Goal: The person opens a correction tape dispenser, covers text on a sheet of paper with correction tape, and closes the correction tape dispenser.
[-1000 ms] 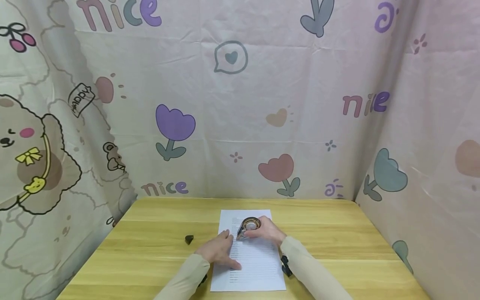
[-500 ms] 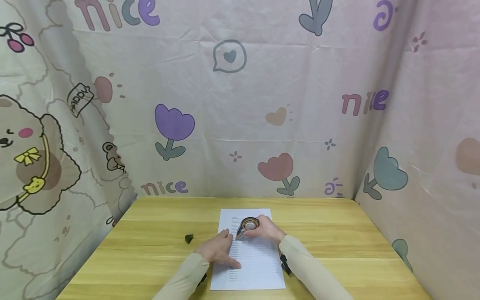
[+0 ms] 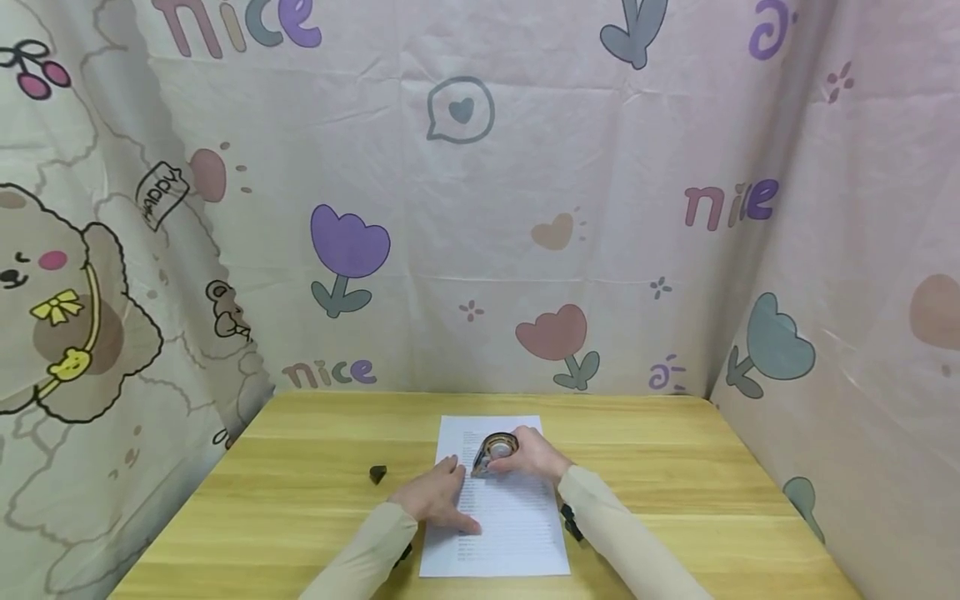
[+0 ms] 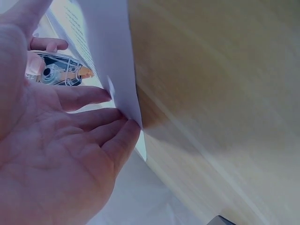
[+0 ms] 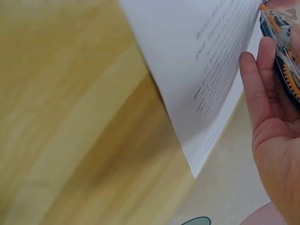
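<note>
A printed sheet of paper (image 3: 517, 533) lies on the wooden table in the head view. My right hand (image 3: 538, 454) grips a correction tape (image 3: 497, 451) between thumb and fingers, its tip low over the printed lines at the left. In the right wrist view, orange gears show through the clear body of the correction tape (image 5: 291, 77). My left hand (image 3: 435, 497) rests on the sheet's left side, fingers spread and fairly straight. Its fingertips touch the paper (image 4: 110, 51) near the edge in the left wrist view. Whether the tape's tip touches the paper is too small to tell.
A small dark cap-like piece (image 3: 378, 474) lies on the wooden table (image 3: 300, 500) left of the sheet. Dark wrist devices show beneath both sleeves. A patterned curtain (image 3: 450, 208) hangs behind the table and along both sides.
Both hands, the correction tape and the sheet keep nearly the same places. Only the head view has shifted very slightly.
</note>
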{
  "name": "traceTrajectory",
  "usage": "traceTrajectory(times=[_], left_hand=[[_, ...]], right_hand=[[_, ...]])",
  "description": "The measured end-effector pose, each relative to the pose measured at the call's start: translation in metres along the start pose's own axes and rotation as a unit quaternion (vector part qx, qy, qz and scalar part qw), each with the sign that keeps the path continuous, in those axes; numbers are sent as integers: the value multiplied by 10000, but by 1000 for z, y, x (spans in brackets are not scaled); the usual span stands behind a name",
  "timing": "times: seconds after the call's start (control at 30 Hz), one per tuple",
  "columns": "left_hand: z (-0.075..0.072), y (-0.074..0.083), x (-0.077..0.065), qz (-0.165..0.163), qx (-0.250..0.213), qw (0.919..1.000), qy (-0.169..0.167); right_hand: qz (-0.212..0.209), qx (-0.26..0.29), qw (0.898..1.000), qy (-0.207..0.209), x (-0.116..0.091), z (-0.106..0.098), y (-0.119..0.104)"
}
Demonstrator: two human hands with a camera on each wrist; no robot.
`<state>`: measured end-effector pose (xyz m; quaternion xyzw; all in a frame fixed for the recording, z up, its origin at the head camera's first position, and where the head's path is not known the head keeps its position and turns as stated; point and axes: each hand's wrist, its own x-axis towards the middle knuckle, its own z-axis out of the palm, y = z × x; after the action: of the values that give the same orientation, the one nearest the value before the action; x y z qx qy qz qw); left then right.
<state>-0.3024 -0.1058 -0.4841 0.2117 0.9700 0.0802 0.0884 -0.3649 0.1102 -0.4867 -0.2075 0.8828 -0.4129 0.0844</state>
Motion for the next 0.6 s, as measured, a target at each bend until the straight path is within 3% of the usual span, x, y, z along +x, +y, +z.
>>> traceTrajectory(times=[0.6], left_hand=[[-1,0,2,-44,50,10000,-56]], right_hand=[[31,-13,10000,-20,0,-4,-2]])
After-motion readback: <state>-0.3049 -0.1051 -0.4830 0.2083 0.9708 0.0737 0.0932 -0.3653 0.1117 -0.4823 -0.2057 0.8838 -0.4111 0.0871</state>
